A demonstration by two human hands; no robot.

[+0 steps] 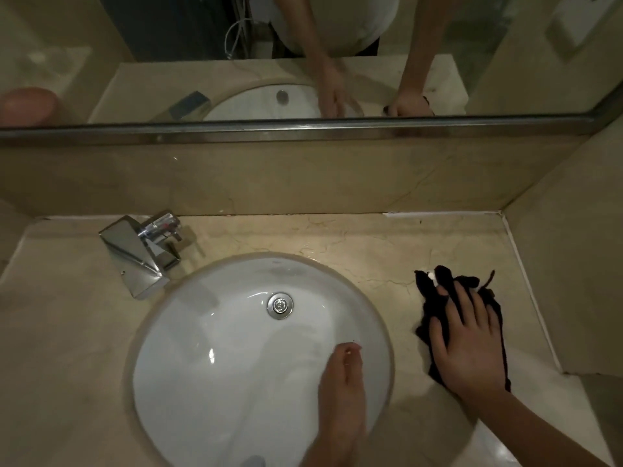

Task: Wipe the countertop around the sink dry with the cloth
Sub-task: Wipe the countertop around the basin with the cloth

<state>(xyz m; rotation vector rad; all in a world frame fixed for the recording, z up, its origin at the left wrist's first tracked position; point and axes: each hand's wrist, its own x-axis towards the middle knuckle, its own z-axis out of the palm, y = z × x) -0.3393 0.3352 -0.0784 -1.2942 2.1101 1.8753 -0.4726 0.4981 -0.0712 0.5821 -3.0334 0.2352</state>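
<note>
The left hand is hovering over the sink at its 4 o'clock side, fingers loosely together, holding nothing. The right hand is pressing flat, fingers spread wide, on the black cloth lying on the countertop at the sink's 3 o'clock. The faucet is standing at 11 o'clock, the mirror beyond.

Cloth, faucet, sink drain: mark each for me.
cloth [429, 291]: head view, upper left part beyond the fingers.
faucet [135, 256]: head view, flat top of the spout.
sink drain [279, 305]: head view, centre of the metal stopper.
</note>
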